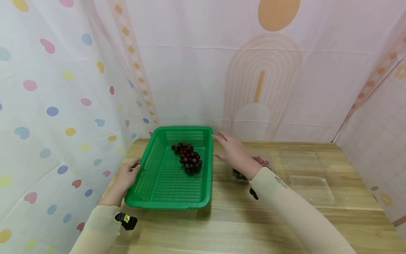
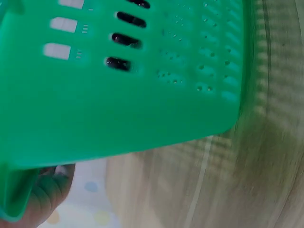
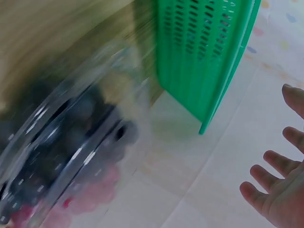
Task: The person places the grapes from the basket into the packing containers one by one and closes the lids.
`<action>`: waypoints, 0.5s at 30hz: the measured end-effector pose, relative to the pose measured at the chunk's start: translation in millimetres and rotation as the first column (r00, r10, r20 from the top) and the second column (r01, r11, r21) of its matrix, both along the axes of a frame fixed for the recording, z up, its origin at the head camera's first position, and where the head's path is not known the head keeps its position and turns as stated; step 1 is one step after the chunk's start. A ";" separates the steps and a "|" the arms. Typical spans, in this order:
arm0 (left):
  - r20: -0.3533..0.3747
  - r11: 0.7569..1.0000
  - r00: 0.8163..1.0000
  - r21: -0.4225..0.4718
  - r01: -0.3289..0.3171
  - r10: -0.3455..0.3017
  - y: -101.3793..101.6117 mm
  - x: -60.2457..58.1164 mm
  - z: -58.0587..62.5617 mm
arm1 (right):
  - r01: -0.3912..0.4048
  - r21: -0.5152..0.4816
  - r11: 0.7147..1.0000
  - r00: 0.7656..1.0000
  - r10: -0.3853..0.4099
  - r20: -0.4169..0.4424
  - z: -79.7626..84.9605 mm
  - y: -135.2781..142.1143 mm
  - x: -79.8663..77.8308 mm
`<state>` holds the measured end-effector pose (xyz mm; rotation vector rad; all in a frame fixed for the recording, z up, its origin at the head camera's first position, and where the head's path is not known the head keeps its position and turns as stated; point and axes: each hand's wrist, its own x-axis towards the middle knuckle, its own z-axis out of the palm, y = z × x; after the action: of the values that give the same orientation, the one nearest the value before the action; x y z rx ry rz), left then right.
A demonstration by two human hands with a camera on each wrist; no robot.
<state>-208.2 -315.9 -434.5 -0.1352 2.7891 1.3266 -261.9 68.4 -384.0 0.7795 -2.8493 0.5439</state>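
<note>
A green plastic basket [image 1: 207,190] with slotted walls sits left of centre in the head view, a bunch of dark red grapes [image 1: 189,158] inside it. At its left rim is my left hand [image 1: 123,178], its fingers bent and thumb at the edge, holding the rim. In the left wrist view the basket wall [image 2: 104,114] fills most of the picture and partly hides the fingers [image 2: 52,190]. My right hand [image 1: 233,151] is beside the right rim, fingers spread and nothing held; the right wrist view shows its fingertips [image 3: 273,183] apart from the basket.
Beneath my right forearm stands a clear plastic box [image 1: 236,179] with pink grapes [image 1: 260,161] and dark grapes [image 3: 42,156]. Clear plastic containers [image 1: 312,185] lie at the table's right. A patterned curtain [image 1: 190,70] hangs behind the wooden table [image 1: 228,225].
</note>
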 end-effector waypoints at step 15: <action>-0.041 0.989 0.988 0.022 -0.145 0.146 0.3 -0.3 -6.4 | -0.032 -0.027 0.999 0.988 0.036 0.151 11.5 -64.7 -14.2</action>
<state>-208.6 -315.6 -440.9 -0.3192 2.8504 1.4011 -276.1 3.8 -372.5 0.8169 -2.9649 0.6694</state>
